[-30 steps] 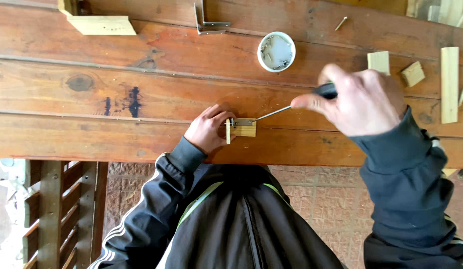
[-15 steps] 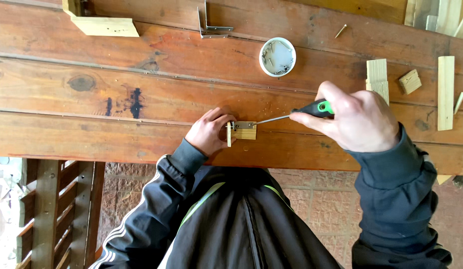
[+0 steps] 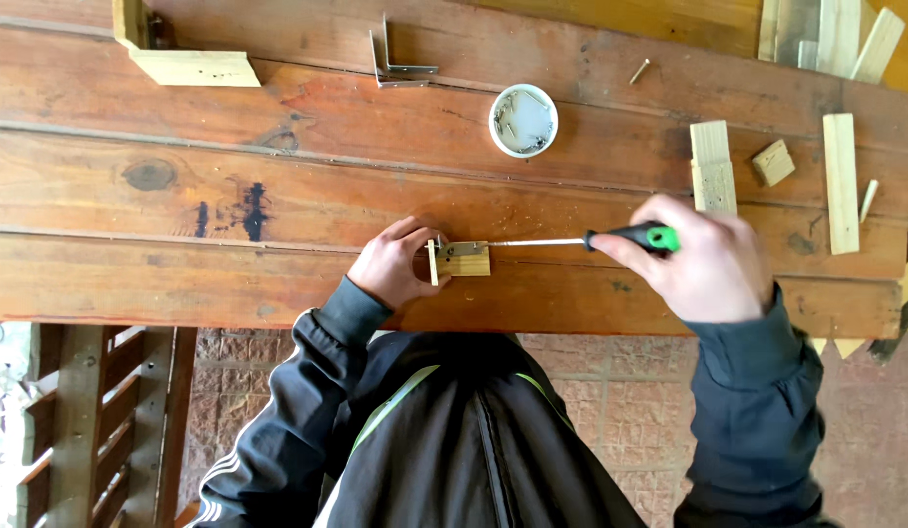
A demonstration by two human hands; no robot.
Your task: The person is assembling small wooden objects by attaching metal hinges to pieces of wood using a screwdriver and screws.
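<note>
Left hand (image 3: 395, 264) is curled around a small wooden block (image 3: 462, 260) near the front edge of the wooden worktop (image 3: 278, 196), holding it in place. Right hand (image 3: 703, 259) is closed tight on one screwdriver (image 3: 610, 239) with a black and green handle, and its thin metal tip points left and touches the top of the block. Farther back, in the middle, sits one round white cup (image 3: 523, 120), and it has a little heap of small metal screws inside. One loose screw (image 3: 639, 70) lies just to its right, farther back. Two metal corner brackets (image 3: 395, 59) lie together left of the cup. One big wooden corner piece (image 3: 180, 54) sits far left. On the right side lie several wood bits, with one tall flat piece (image 3: 711, 166), one tiny square piece (image 3: 773, 162) and one long thin stick (image 3: 840, 183).
</note>
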